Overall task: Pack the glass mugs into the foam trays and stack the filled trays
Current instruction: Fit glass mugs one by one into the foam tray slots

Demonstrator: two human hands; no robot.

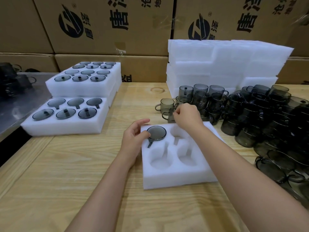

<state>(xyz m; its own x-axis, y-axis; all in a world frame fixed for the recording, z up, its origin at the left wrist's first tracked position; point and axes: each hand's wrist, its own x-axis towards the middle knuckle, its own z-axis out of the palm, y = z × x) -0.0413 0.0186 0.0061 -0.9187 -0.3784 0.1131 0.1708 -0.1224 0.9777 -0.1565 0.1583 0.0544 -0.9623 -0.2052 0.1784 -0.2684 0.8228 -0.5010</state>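
Note:
A white foam tray (177, 177) lies on the wooden table in front of me. One smoky glass mug (156, 132) sits in its far left pocket, handle slotted toward me. My left hand (135, 136) rests at the tray's left edge, thumb on that mug's rim. My right hand (187, 114) reaches past the tray's far edge and closes on a loose mug (169, 116) standing there; my fingers hide most of it. The other pockets in view hold nothing; my right arm covers the tray's right side.
A heap of loose smoky mugs (267, 118) fills the table's right side. Stacked empty foam trays (225, 64) stand behind them. Filled trays (66, 124) and a taller filled stack (87, 86) sit at left. Cardboard boxes (103, 25) wall the back.

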